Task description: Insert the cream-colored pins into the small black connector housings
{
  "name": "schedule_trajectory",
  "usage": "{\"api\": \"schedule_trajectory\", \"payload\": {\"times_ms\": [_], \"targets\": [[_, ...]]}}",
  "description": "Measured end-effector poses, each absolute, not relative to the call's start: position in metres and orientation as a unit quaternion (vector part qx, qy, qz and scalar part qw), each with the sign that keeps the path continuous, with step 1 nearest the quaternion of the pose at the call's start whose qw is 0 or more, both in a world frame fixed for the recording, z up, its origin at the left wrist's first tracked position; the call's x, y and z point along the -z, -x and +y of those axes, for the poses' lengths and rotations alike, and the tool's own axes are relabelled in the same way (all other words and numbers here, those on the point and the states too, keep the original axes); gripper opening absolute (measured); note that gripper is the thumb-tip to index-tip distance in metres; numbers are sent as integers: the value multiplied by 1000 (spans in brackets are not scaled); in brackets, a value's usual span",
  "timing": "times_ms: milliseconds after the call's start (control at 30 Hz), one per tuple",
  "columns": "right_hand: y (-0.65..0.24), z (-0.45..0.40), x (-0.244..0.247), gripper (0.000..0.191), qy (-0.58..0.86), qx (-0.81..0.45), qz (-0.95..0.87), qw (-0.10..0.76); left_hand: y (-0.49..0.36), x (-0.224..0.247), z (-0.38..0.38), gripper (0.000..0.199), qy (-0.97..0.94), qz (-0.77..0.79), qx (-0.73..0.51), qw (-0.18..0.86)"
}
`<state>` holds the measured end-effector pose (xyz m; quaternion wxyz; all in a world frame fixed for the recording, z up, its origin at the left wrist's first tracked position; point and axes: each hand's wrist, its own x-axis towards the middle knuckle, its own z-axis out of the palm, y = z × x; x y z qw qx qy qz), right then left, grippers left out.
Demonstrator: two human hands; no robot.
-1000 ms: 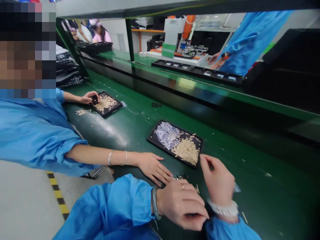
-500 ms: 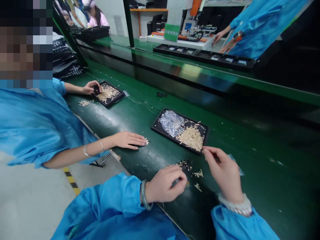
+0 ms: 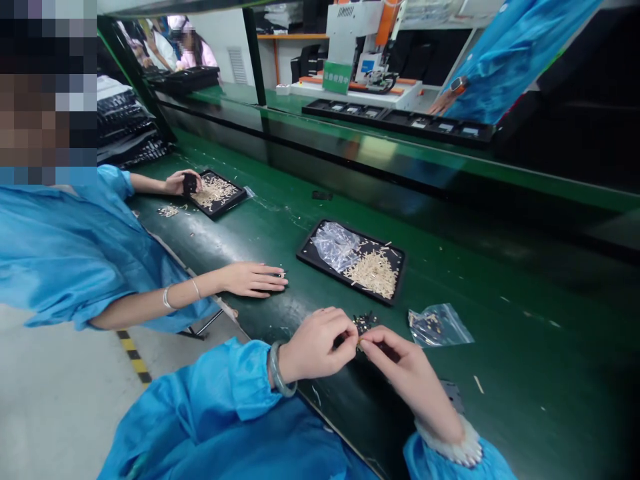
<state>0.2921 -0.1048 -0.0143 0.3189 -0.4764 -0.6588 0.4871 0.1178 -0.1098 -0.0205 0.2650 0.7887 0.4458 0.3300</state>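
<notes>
Head view shows the left hand [image 3: 316,343] and right hand [image 3: 400,367] meeting fingertip to fingertip just in front of the black tray [image 3: 350,261], both pinching a tiny part [image 3: 358,339] between them (too small to tell what it is). Doing this well seems to call for a light, steady pinch, wrists low over the green bench [image 3: 500,333], so the piece cannot spring away. A cluster of small dark pieces [image 3: 366,322] lies between the hands and the tray. A clear bag [image 3: 437,325] rests right of the tray's near corner. On the tray sit pale sticks [image 3: 373,273] and crumpled film [image 3: 336,243]. Left of the tray, a co-worker's hand [image 3: 253,279] lies flat.
</notes>
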Motion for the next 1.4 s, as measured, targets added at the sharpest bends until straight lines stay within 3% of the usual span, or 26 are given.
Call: {"api": "schedule_trajectory", "payload": {"times_ms": [333,733,1000,1200,1400], "targets": [[-297,-108,30,16,513,-407,-625,426,-133,18,-107,11,-759,489,-410,126],[-295,-115,28,9,489,-244,-704,455,-145,19,-100,14,-731,467,-442,226],[-298,-112,35,15,551,-403,-535,497,-149,16,-85,14,-671,529,-447,266],[-304,-107,39,25,561,-489,-360,562,-143,22,-15,17,-764,525,-354,126],[-306,-109,39,25,558,-478,-348,582,-139,30,27,26,-802,495,-318,101]]}}
